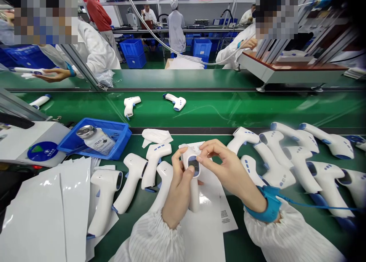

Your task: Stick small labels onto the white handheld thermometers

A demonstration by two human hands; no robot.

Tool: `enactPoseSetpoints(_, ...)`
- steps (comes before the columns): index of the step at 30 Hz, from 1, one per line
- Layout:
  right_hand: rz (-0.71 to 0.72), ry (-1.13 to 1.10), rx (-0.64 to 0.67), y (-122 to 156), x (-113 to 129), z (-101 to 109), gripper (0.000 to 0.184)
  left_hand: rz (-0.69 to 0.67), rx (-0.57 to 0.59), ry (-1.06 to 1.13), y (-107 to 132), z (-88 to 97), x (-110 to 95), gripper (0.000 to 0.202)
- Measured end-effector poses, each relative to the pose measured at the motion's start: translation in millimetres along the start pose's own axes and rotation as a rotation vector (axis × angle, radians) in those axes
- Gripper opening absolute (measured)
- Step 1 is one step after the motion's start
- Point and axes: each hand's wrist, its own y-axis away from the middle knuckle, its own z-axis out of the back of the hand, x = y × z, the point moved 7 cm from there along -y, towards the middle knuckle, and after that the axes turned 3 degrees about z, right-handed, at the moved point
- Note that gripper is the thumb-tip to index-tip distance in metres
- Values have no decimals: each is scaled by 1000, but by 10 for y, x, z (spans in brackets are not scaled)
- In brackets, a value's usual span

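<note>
My left hand (180, 189) is wrapped round the head of a white infrared thermometer (195, 195), held upright with its small dark screen facing me. The left thumb lies against the screen's lower left edge. My right hand (225, 168) reaches in from the right, wearing a blue wrist strap (267, 206). Its thumb and forefinger pinch at the screen's upper right corner; whatever lies between them is too small to make out. Beneath the thermometer are white sheets (204, 231). More thermometers lie left of my hands, one of them (105, 197) on papers, and several (274, 166) lie on the right.
A blue tray (122, 140) holds a metal-capped bottle (98, 140), beside a white device (40, 143). Glossy white sheets (34, 216) cover the left front. Beyond runs a green conveyor belt (228, 109) carrying a few thermometers (132, 105). Co-workers sit opposite; one hand (57, 75) holds a thermometer.
</note>
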Motion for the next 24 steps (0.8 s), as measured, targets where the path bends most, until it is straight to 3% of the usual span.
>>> enactPoseSetpoints(4, 92, 61, -16, 41, 117, -17, 18, -18, -17, -52, 16, 4, -34, 38)
enactPoseSetpoints(10, -74, 96, 69, 131, 101, -81, 15, -8, -47, -85, 50, -16, -94, 36)
enactPoseSetpoints(16, -279, -268, 113, 21, -70, -59, 25, 88, 5, -37, 11, -17, 6, 44)
enactPoseSetpoints(19, -162, -196, 42, -42, -49, 9, 26, 111, 77, 22, 2, -41, 19, 55)
enactPoseSetpoints(22, 20, -57, 130, -44, 36, -97, 32, 102, 127, 38, 22, -68, -9, 67)
enactPoseSetpoints(24, 112, -21, 145, -37, 77, -155, 23, 96, 121, 25, 36, -70, -19, 75)
